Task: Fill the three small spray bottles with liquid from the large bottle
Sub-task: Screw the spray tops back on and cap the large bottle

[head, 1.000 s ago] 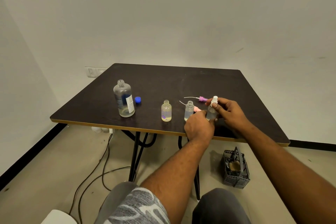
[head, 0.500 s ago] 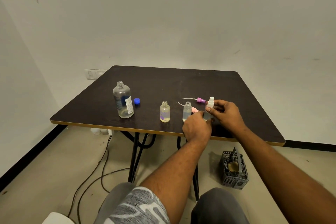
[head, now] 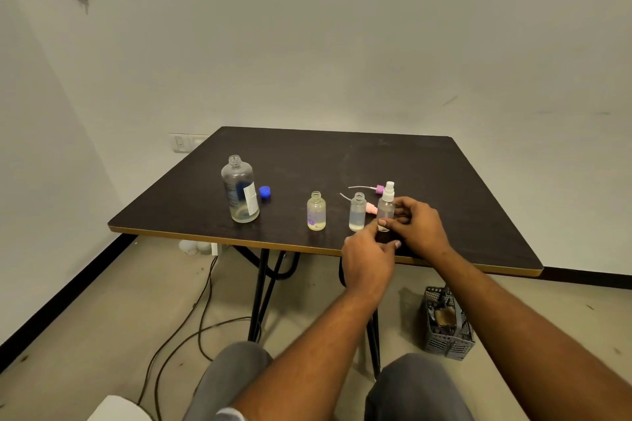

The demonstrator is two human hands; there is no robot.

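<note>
The large clear bottle [head: 241, 195] stands uncapped at the table's left with a little liquid at its bottom, and its blue cap [head: 265, 191] lies beside it. Two small open bottles [head: 316, 212] [head: 357, 212] stand near the front edge, each partly filled. A third small bottle with a white spray top [head: 386, 203] stands upright to their right. My right hand [head: 419, 229] grips its body from the right. My left hand [head: 371, 256] pinches its base with the fingertips. A purple spray head [head: 378, 189] and a pink spray head [head: 370, 208] lie behind the bottles.
The dark table [head: 444, 181] has a light front edge [head: 290, 245] close to the bottles. Below on the floor are a grey plastic basket [head: 444, 325] at the right and loose cables [head: 191, 318] at the left. My knees are under the table's front.
My right hand has dropped from the white spray top to the bottle's body, leaving the top in plain sight. My left hand has slid down to the bottle's base.
</note>
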